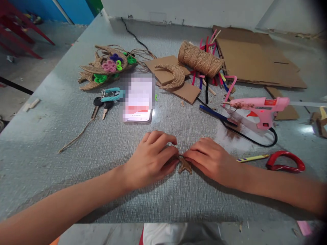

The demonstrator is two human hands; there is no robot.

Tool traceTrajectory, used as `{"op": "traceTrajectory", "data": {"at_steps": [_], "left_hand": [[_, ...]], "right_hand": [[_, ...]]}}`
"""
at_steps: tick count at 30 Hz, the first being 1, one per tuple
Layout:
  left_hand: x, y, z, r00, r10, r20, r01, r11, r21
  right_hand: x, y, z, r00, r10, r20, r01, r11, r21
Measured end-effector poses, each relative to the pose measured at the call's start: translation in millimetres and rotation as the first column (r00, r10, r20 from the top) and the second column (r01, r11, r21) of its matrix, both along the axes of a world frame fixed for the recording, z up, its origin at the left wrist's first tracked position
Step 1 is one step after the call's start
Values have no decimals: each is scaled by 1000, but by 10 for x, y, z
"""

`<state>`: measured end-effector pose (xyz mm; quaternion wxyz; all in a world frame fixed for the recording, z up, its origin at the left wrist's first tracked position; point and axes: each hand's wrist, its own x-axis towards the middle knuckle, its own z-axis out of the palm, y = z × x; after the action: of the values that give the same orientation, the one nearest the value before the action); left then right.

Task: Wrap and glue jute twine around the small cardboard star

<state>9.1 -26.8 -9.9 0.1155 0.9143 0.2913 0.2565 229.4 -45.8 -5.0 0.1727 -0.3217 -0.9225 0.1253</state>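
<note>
Between my fingertips, close above the table, is a small brown star-shaped piece that looks wrapped in twine. My left hand pinches it from the left, and its index fingertip is curled above. From the right, my right hand closes on it with thumb and fingers. My fingers cover the star's upper parts. Beyond my hands lies a twine-covered crescent on pieces of cardboard. A roll of jute twine is behind it.
A pink glue gun with a black cord lies at right, near red-handled scissors and a yellow pencil. A phone, keys and twine shapes with fuzzy flowers occupy the left. Large cardboard lies at back right.
</note>
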Motion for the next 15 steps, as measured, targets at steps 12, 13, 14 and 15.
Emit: {"op": "traceTrajectory", "data": {"at_steps": [12,13,14,15], "left_hand": [[13,-21,9,995,14,94,7,974,-226],[13,-22,6,995,14,100,8,976,-220],[14,-23,2,995,13,104,9,977,-214],[14,-24,-3,994,13,107,10,978,-210]], "right_hand": [[-16,-22,-45,999,38,28,-43,984,175],[-16,-24,-49,999,33,25,-36,985,169],[-16,-26,-52,999,27,24,-31,986,164],[-16,-29,-55,999,23,22,-27,986,163]]}}
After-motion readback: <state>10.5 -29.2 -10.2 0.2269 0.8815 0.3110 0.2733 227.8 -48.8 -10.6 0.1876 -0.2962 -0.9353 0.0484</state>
